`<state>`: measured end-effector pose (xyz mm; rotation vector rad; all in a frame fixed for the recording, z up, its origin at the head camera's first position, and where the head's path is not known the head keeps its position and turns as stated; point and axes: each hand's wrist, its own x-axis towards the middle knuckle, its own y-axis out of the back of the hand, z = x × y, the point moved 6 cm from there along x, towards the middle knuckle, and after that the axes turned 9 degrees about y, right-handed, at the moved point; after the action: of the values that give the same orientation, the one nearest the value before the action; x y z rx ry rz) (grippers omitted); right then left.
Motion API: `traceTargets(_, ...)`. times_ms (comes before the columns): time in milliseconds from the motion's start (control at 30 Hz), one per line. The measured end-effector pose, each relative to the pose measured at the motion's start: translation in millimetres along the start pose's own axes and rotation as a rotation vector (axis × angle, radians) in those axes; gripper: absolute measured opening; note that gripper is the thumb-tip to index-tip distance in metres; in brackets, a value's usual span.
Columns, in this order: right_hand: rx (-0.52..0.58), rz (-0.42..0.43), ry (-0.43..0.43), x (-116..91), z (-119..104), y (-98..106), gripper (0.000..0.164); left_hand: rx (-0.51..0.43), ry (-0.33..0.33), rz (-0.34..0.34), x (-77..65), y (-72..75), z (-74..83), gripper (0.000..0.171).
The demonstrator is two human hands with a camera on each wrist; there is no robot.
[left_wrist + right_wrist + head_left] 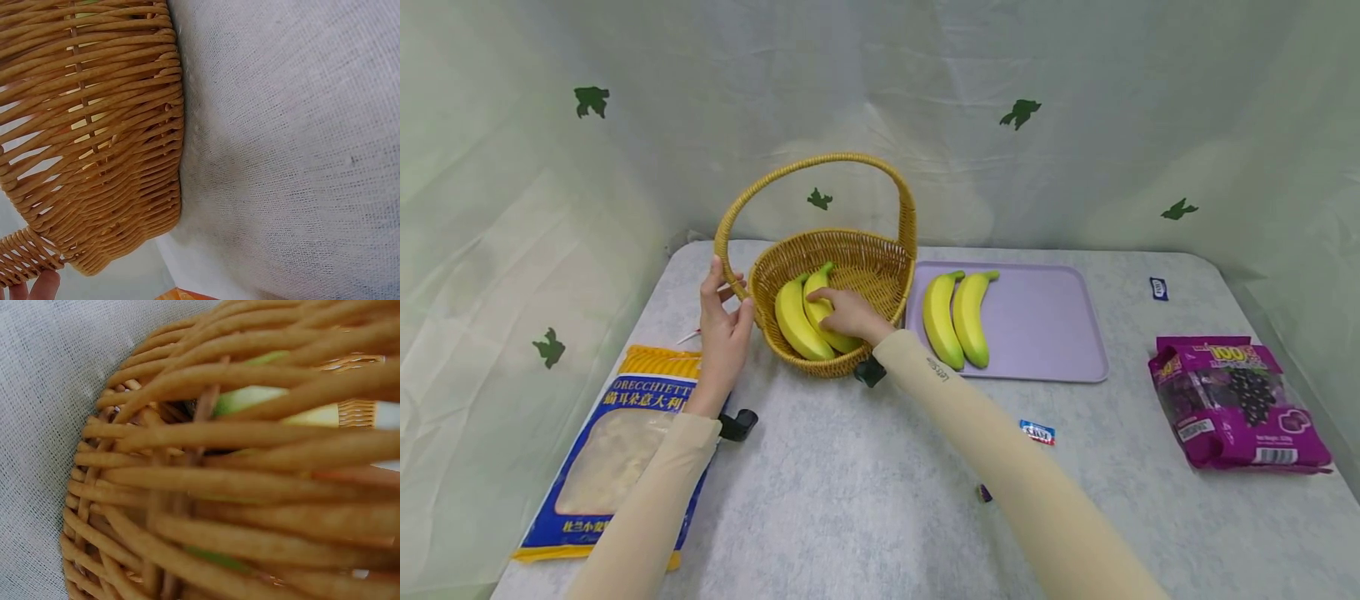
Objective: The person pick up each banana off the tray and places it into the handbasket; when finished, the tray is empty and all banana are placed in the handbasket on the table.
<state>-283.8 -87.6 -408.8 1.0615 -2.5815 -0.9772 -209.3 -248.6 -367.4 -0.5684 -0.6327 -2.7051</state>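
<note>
A wicker basket (880, 271) with a tall arched handle stands toward the back of the table. My left hand (724, 337) holds the foot of its handle on the left side, thumb in front; its fingertips (45, 286) show on the weave in the left wrist view. Reaching over the basket's near right rim, my right hand (852, 314) grips a yellow banana (814, 312) inside. Another banana (795, 318) lies just left of it in the basket. Through the gaps in the basket wall (262, 487), the right wrist view shows bits of yellow and green.
Right of the basket lies a lilac tray (1045, 325) bearing two bananas (942, 321). An orecchiette bag (617, 458) lies under my left forearm. A purple candy bag (1240, 404) is at far right. Small wrapped pieces (1037, 432) are scattered on the table.
</note>
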Motion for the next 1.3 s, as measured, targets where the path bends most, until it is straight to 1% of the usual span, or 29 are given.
traceTargets(233,0.014,-0.023,0.005,0.2,1.1,2.4,0.053,0.002,0.002,-0.005,0.9,0.1,-1.3,0.062)
traceTargets(333,0.013,-0.010,0.007,-0.4,1.2,6.5,0.052,0.000,0.005,-0.005,0.6,0.5,-0.8,0.062)
traceTargets(500,0.062,0.031,0.032,-4.1,2.8,18.5,0.049,0.007,0.004,-0.004,0.5,0.1,-0.4,0.061)
traceTargets(633,0.153,0.073,0.054,-13.7,5.0,34.3,0.046,0.001,-0.005,-0.003,0.3,-0.5,0.4,0.061)
traceTargets(700,0.227,0.091,0.069,-21.0,6.3,43.5,0.045,-0.001,-0.007,-0.002,0.1,-0.7,1.2,0.062)
traceTargets(800,0.356,0.114,0.117,-32.4,9.8,57.7,0.042,0.000,-0.003,-0.003,-0.3,-0.5,2.0,0.063)
traceTargets(867,0.447,0.123,0.157,-40.0,14.5,66.7,0.039,-0.003,0.000,-0.002,-0.6,-0.1,1.6,0.063)
traceTargets(967,0.529,0.130,0.195,-53.2,23.8,80.2,0.038,-0.005,0.002,-0.001,-0.8,0.3,1.0,0.063)
traceTargets(1033,0.558,0.144,0.200,-62.3,32.8,88.9,0.039,-0.003,-0.001,0.002,-0.6,-0.1,1.5,0.063)
traceTargets(1133,0.593,0.177,0.184,-76.6,48.7,100.6,0.041,0.006,-0.004,0.002,-0.3,-0.5,1.6,0.062)
traceTargets(1233,0.621,0.222,0.145,-91.3,67.6,110.5,0.044,0.006,-0.009,0.002,0.6,-0.8,-0.5,0.063)
traceTargets(1300,0.615,0.253,0.119,-100.5,80.8,116.5,0.044,0.006,-0.011,0.002,1.0,-1.0,-1.6,0.063)
